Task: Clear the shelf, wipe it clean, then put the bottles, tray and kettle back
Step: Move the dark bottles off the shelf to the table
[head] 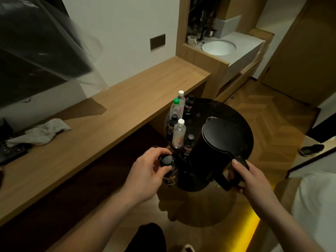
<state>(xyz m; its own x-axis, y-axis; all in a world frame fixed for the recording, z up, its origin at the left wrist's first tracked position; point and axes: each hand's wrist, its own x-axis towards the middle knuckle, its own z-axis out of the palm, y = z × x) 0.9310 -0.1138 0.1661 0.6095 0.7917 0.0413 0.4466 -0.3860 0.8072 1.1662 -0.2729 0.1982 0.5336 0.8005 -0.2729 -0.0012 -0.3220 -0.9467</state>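
Observation:
My right hand (252, 177) grips the handle of a black kettle (205, 153), held upright over the near edge of a round black side table (241, 122). My left hand (147, 170) holds a small dark bottle (168, 170) by its cap, just left of the kettle. On the table's left side stand clear water bottles, one with a white cap (179, 133) and one with a green cap (175, 108), among several small dark bottles (189, 106). The long wooden shelf (112, 113) runs along the wall to the left, with a crumpled white cloth (43, 132) lying on it.
A dark screen wrapped in plastic film (36, 46) hangs above the shelf at upper left. A dark device (11, 151) sits at the shelf's left end. A washbasin (218, 47) with a mug (191, 40) lies beyond. A shoe (311, 150) lies on the wooden floor, bedding at right.

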